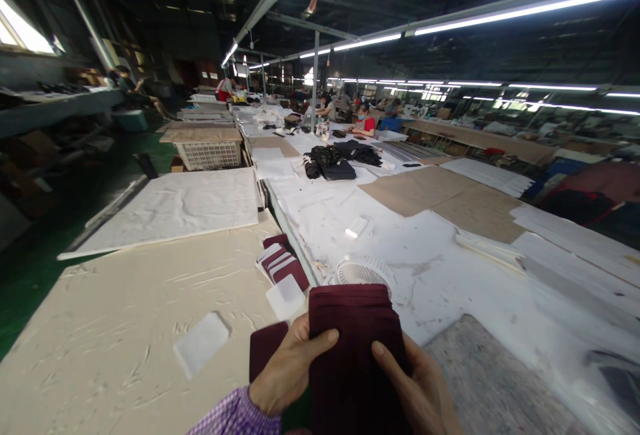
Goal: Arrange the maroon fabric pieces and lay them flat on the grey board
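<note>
Both hands grip a stack of maroon fabric pieces (pixel 357 368), held upright over the near table edge. My left hand (pixel 295 362) is closed on its left side, thumb flat on the front. On the right side my right hand (pixel 415 375) clasps it the same way, fingers behind. Beside my left hand lies a maroon piece (pixel 266 348). Just beyond are a white rounded card (pixel 286 298) and a fanned pile of maroon pieces with white edges (pixel 285 265). Another white piece (pixel 202 343) rests farther left.
A white fan (pixel 363 268) stands behind the stack, partly hidden by it. Dark folded cloth (pixel 330 162) lies farther up the white table (pixel 320 212). Brown paper (pixel 445 198) and a grey mottled sheet (pixel 493 375) are to the right. People sit in the background.
</note>
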Tool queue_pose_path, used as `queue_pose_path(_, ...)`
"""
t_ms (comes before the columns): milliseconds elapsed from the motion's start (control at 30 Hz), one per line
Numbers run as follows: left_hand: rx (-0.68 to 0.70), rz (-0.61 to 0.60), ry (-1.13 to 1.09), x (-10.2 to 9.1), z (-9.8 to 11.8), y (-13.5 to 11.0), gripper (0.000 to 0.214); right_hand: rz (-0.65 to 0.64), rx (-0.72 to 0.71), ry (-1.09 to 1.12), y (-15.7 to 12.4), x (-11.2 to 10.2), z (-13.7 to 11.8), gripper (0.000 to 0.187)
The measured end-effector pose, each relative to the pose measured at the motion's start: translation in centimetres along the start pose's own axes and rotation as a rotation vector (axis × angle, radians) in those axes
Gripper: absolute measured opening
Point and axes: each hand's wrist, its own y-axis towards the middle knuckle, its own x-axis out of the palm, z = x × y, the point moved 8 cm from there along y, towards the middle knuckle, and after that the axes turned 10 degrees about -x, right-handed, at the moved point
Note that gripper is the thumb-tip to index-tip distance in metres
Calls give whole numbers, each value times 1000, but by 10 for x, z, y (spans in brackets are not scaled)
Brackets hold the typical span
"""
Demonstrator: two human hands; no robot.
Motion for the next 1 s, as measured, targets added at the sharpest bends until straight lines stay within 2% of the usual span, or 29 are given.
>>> queue_pose_path(100, -30, 17, -13, 0, -3, 1, 31, 45, -39, 57, 3, -5, -3, 48)
queue_pose_path(200, -84, -43, 8, 5, -3, 0, 31, 64, -70, 146, 6, -8, -7, 57)
queue_pose_path(333, -120, -89, 17, 8, 1, -2, 30, 6, -22, 165, 7, -3, -7, 51)
queue_pose_path(467, -83, -31, -28, 2, 5, 1, 29, -40, 16, 225, 2, 8, -3, 48)
queue_pose_path(567, -49, 5, -46, -2, 6, 4, 30, -52, 29, 198, 0, 14, 0, 44)
queue_pose_path(767, -18, 28, -105, -1, 10, 4, 27, -17, 3, 143, 2, 10, 2, 27)
queue_pose_path(867, -50, 30, -184, -1, 14, 4, 36, -60, -40, 83, 4, 9, 1, 30)
queue_pose_path(1000, -113, 8, -189, -3, 16, 6, 40, -182, -69, -30, 5, 13, 4, 40)
